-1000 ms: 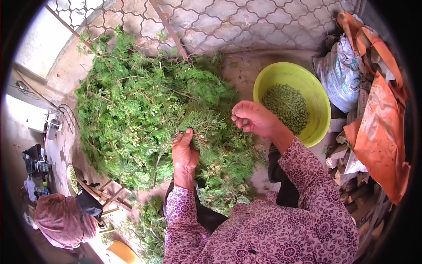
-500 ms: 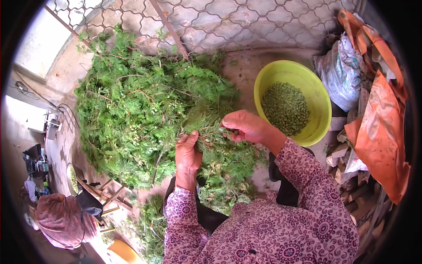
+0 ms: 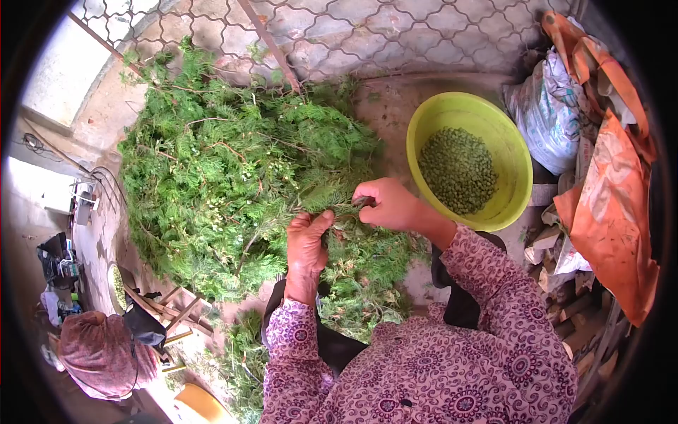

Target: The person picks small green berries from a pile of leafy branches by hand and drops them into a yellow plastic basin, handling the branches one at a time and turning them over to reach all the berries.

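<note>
A green sprig stretches between my two hands, over a large heap of leafy green branches. My left hand pinches the sprig between thumb and fingers. Close by on the right, my right hand is closed at the sprig's other end, its fingertips curled together; anything small inside them is hidden. Beyond my right hand stands a yellow-green basin, with many small green cones or berries lying at its bottom.
Metal lattice runs along the back. At the right are a white sack, orange sheeting and stacked wood. A cloth-covered bundle, wooden frame and orange-yellow container lie lower left.
My left hand has shifted slightly right and its thumb now points more toward my right hand. My right hand has turned a little, its fingers more tightly curled.
</note>
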### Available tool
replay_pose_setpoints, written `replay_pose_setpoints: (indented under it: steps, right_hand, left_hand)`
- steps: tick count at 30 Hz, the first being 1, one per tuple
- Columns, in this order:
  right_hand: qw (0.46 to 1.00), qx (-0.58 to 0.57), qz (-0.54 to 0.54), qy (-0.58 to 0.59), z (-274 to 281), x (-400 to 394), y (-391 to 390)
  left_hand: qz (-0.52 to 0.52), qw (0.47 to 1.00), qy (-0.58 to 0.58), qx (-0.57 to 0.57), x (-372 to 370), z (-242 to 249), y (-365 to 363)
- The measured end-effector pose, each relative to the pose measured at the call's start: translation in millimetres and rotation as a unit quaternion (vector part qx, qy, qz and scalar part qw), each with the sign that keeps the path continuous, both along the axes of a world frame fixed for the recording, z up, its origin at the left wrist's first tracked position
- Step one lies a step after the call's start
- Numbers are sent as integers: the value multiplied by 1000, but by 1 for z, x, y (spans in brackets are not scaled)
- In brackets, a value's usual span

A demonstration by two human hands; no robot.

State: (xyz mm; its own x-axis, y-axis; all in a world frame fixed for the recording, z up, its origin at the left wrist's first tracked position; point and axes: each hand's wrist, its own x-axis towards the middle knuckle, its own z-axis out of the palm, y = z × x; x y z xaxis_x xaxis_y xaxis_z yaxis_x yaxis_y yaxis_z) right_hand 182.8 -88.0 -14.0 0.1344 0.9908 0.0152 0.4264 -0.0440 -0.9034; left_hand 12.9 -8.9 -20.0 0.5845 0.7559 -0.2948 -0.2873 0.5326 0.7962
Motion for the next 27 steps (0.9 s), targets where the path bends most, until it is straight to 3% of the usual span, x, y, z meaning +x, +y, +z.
replay_pose_setpoints:
  steps: [1, 3, 10, 11, 12, 13, 16, 20, 27]
  right_hand:
    - [1000, -1, -1, 0, -2, -2, 1]
    - [985, 44, -66, -151, -4, -5, 3]
    - [978, 58, -125, -156, -18, 13, 1]
    - [991, -38, -117, 45, -2, 17, 1]
    - [955, -135, -102, 242, 6, 19, 1]
    - [956, -137, -96, 241, 4, 19, 1]
    - [900, -187, -17, 393, 1, 7, -3]
    - [838, -176, 46, 514, -15, -11, 4]
    - [853, -192, 56, 483, -5, -18, 7]
  left_hand:
    - [-1, 1000, 0, -1, 0, -7, -1]
    - [26, 999, 0, 34, 0, -27, -6]
    - [63, 998, -1, 4, 0, 12, -2]
    - [68, 998, -2, 3, -4, 11, 2]
    - [88, 996, -6, -15, -9, 7, 7]
    - [107, 994, -9, -32, -13, 2, 10]
    - [111, 993, -9, -34, -17, -2, 11]
    - [109, 993, -29, -43, -15, -5, 10]
    - [106, 994, -4, -21, -13, -4, 7]
